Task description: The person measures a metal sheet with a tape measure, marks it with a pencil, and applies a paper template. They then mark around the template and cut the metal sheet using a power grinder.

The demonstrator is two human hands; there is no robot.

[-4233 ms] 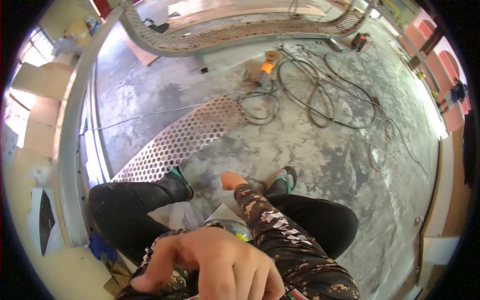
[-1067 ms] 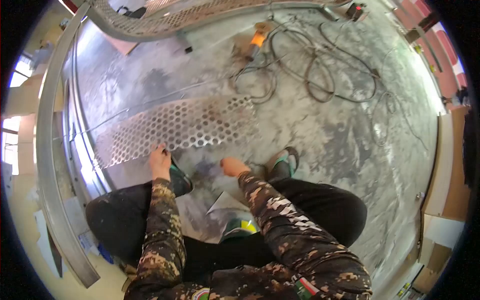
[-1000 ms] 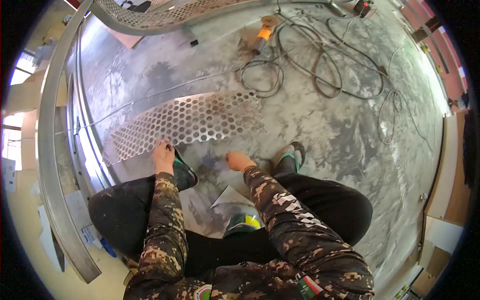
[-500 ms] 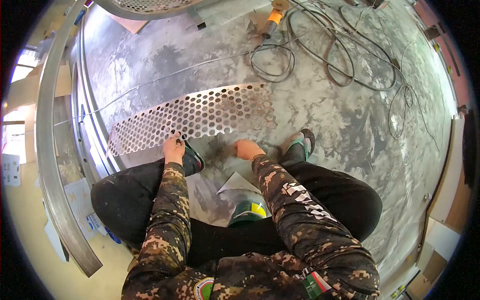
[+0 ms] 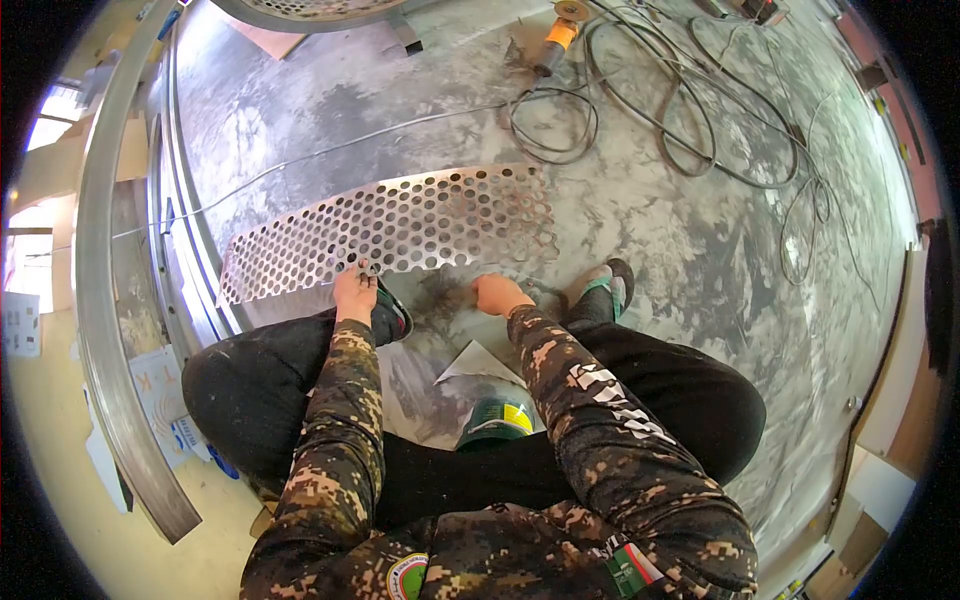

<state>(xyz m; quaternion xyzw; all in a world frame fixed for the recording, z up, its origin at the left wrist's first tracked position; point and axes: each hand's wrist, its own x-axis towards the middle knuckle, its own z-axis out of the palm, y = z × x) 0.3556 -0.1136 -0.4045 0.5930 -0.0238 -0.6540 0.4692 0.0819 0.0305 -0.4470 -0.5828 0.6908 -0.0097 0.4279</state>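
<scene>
A long perforated metal sheet [image 5: 400, 225] with rows of round holes lies at a slant in front of me, its right end ragged and rust-tinted. My left hand [image 5: 355, 293] is closed at the sheet's near edge, fingertips pinching it by the holes. Right of it, my right hand [image 5: 497, 295] is curled closed just below the near edge; whatever its fingers hold, if anything, is hidden. Under the hands, the floor carries a dark smudge. A green bucket [image 5: 490, 420] with a yellow label stands between my legs, beside a pale triangular piece [image 5: 475, 362].
An angle grinder [image 5: 558, 42] with an orange body lies at the far side, its dark cable [image 5: 665, 130] looped to the right. A thin grey cord [image 5: 330, 152] crosses behind the sheet. Long metal profiles [image 5: 115, 250] run along the left. Boards [image 5: 885, 485] line the right side.
The view has shifted slightly. Both hands stay in nearly the same places, and the sheet lies much as before.
</scene>
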